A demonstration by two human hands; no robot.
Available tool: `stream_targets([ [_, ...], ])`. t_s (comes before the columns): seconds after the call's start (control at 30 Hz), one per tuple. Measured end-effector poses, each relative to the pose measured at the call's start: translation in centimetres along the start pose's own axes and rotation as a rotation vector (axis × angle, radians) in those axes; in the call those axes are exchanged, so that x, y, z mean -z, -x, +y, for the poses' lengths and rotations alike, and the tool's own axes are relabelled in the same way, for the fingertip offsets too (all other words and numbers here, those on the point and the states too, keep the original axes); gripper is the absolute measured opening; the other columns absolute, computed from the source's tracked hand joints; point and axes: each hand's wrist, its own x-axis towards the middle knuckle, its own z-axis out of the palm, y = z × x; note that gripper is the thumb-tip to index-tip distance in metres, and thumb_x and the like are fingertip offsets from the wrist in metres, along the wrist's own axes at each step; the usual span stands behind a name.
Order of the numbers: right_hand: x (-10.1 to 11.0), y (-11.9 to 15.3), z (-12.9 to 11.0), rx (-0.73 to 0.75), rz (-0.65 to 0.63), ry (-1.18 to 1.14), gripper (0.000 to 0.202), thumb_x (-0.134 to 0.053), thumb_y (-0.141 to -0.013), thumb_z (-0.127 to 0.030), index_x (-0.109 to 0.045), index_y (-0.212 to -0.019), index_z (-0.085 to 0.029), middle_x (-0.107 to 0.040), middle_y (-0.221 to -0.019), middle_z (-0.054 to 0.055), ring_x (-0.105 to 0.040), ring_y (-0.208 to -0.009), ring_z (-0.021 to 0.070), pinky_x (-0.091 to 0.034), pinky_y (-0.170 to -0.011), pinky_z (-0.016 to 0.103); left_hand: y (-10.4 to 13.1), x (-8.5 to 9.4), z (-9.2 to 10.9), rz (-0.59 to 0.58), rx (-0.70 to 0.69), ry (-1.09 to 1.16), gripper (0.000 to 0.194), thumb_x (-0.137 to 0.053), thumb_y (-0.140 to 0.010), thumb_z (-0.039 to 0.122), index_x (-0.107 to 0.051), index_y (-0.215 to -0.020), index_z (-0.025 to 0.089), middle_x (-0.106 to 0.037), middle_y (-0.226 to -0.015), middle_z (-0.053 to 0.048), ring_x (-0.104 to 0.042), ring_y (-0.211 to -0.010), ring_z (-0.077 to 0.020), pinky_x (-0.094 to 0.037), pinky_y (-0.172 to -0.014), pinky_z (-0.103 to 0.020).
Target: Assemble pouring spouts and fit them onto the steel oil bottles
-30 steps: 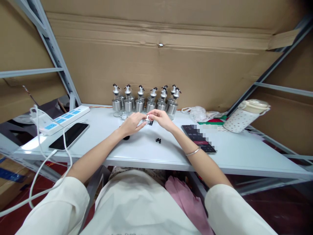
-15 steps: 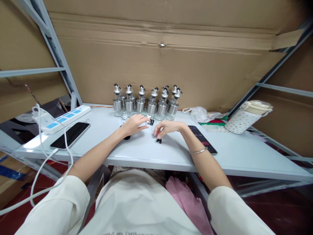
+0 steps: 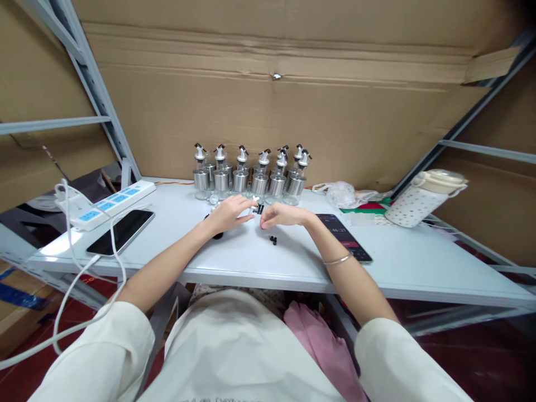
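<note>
My left hand point(image 3: 231, 214) rests over the middle of the table with its thumb and fingers around a small white plastic piece point(image 3: 254, 199), partly hidden by the fingers. My right hand point(image 3: 280, 215) is just to its right, fingers pinched together; whatever is in them is too small or hidden to make out. Between and behind the hands are small black strips point(image 3: 260, 209). A few tiny black pieces point(image 3: 273, 240) lie on the table below my right hand. A dark round object point(image 3: 218, 235) shows partly beneath my left wrist.
Several glass-and-steel oil bottles point(image 3: 240, 180) with pourer tops stand behind the hands. A phone point(image 3: 349, 240) lies by my right forearm; another phone point(image 3: 121, 231) and a power strip point(image 3: 115, 204) are at left. A spotted flask point(image 3: 422, 201) and a plastic bag point(image 3: 341, 194) are at right.
My right hand has moved up and left, away from the tiny black pieces and toward my left hand, its fingers closing tighter. My left hand has stayed in place.
</note>
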Motion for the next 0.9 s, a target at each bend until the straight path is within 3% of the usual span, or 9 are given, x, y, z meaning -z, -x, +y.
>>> stream_targets([
  [0.2, 0.3, -0.4, 0.1, 0.039, 0.401, -0.300, 0.022, -0.067, -0.068, -0.032, -0.069, -0.082, -0.016, -0.067, -0.072, 0.003, -0.058, -0.067, 0.0126, -0.041, -0.060, 0.025, 0.1, -0.2, 0.0, 0.056, 0.062, 0.026, 0.032, -0.056, -0.086, 0.035, -0.050, -0.111, 0.016, -0.064, -0.102, -0.009, -0.061, -0.096, -0.0207, -0.046, -0.086, -0.034],
  [0.3, 0.1, -0.9, 0.2, 0.079, 0.523, -0.440, 0.022, -0.064, -0.071, -0.034, -0.068, -0.083, -0.015, -0.061, -0.068, 0.000, -0.053, -0.063, 0.0104, -0.041, -0.062, 0.026, 0.0, -0.1, 0.0, 0.054, 0.072, 0.031, 0.029, -0.056, -0.086, 0.034, -0.050, -0.108, 0.016, -0.063, -0.100, -0.008, -0.061, -0.097, -0.0206, -0.046, -0.086, -0.034],
  [0.5, -0.8, -1.3, -0.3, 0.163, 0.512, -0.679, 0.030, -0.074, -0.063, -0.038, -0.062, -0.079, -0.015, -0.058, -0.066, -0.002, -0.052, -0.062, 0.0090, -0.042, -0.065, 0.027, 0.0, -0.2, 0.1, 0.071, 0.070, 0.035, 0.028, -0.056, -0.086, 0.035, -0.050, -0.105, 0.015, -0.063, -0.097, -0.007, -0.061, -0.093, -0.0198, -0.047, -0.084, -0.033],
  [0.9, -1.1, -1.4, -0.5, 0.168, 0.531, -0.711, 0.038, -0.079, -0.057, -0.046, -0.062, -0.074, -0.016, -0.059, -0.066, -0.002, -0.052, -0.064, 0.0093, -0.042, -0.066, 0.027, 0.1, -0.7, -0.2, 0.131, 0.025, 0.031, 0.039, -0.054, -0.088, 0.039, -0.046, -0.117, 0.015, -0.064, -0.097, -0.008, -0.063, -0.088, -0.0185, -0.049, -0.083, -0.034],
])
